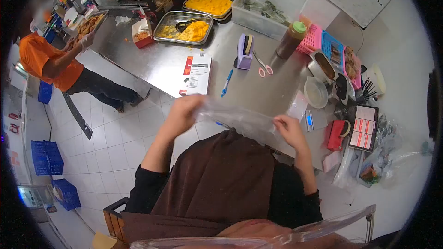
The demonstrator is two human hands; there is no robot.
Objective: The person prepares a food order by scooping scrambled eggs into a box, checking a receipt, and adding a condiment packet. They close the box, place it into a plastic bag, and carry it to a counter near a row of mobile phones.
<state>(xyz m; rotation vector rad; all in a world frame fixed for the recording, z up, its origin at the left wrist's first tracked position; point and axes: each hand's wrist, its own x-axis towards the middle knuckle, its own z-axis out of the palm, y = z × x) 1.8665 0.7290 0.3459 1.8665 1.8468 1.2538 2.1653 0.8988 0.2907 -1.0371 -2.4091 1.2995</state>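
Observation:
A clear plastic bag [237, 116] is stretched between my two hands, above the front edge of the steel table [267, 90]. My left hand [185, 113] is closed on the bag's left end. At the other end, the fingers of my right hand [288, 129] pinch the plastic. Just beyond my left hand lies a white and red printed box [197, 76]. A blue pen [227, 83] rests to the right of that box. Past the pen are a purple tape dispenser [244, 53] and pink-handled scissors [262, 64].
Trays of yellow food [210, 3] sit at the back, near a clear bin [258, 11]. To the right stand a green-capped sauce bottle [291, 40], a small scale [315, 120] and a tablet [363, 127]. On the left, a person in orange [53, 62] holds a food tray [90, 25].

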